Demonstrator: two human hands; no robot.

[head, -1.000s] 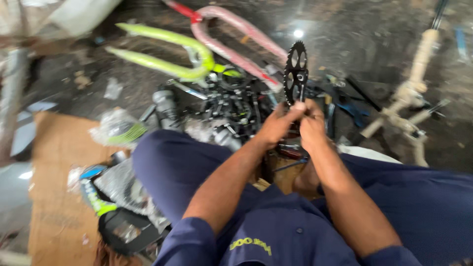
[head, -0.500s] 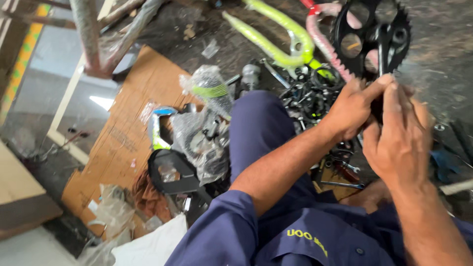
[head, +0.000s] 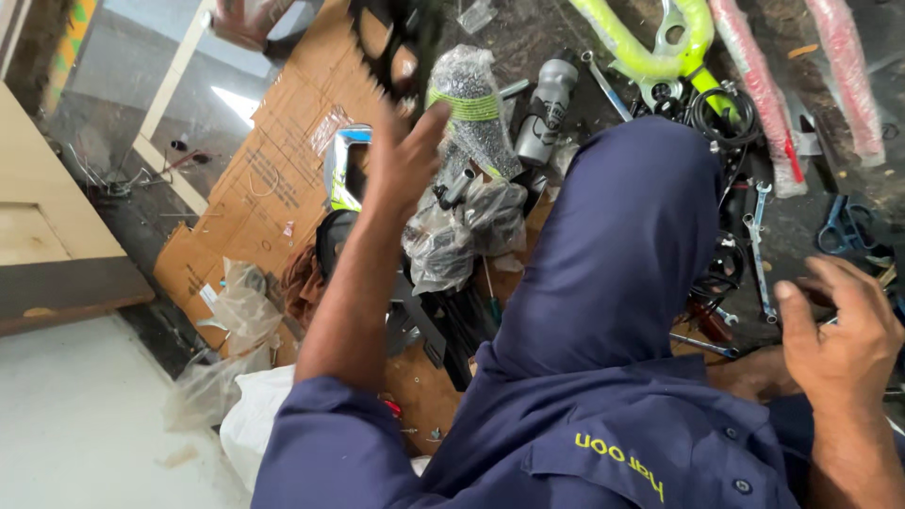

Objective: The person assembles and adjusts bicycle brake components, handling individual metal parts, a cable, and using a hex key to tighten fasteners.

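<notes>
- Up at 12 o'clock in the view, the left hand (head: 401,155) lifts a black chainring (head: 391,42) out over the cardboard (head: 273,188) on the floor; its top is cut off by the frame edge and it is blurred by motion.
- Chainring, by my judgement: stiff metal, fairly light for its width, not fragile, with a toothed rim that can bite skin and may be greasy, hence slippery.
- Best hold is likely on the inner arms or the flat face, well away from the teeth.
- Left hand: fingers closed about the lower part of the chainring, thumb (head: 429,118) sticking out toward 1 o'clock; exactly how the fingers wrap it I cannot tell.
- Right hand (head: 844,335), at 4 o'clock: half open, fingers loosely curled, holding nothing that I can see; it hangs over a spread of tools beside the knee (head: 650,188).
- Near it at 3 o'clock lie spanners (head: 757,236) on the dark floor.
- Between the hands, at 12 to 1 o'clock, sit bagged parts (head: 467,203), a grey bottle (head: 549,113) and a lime-green frame (head: 650,47).
</notes>
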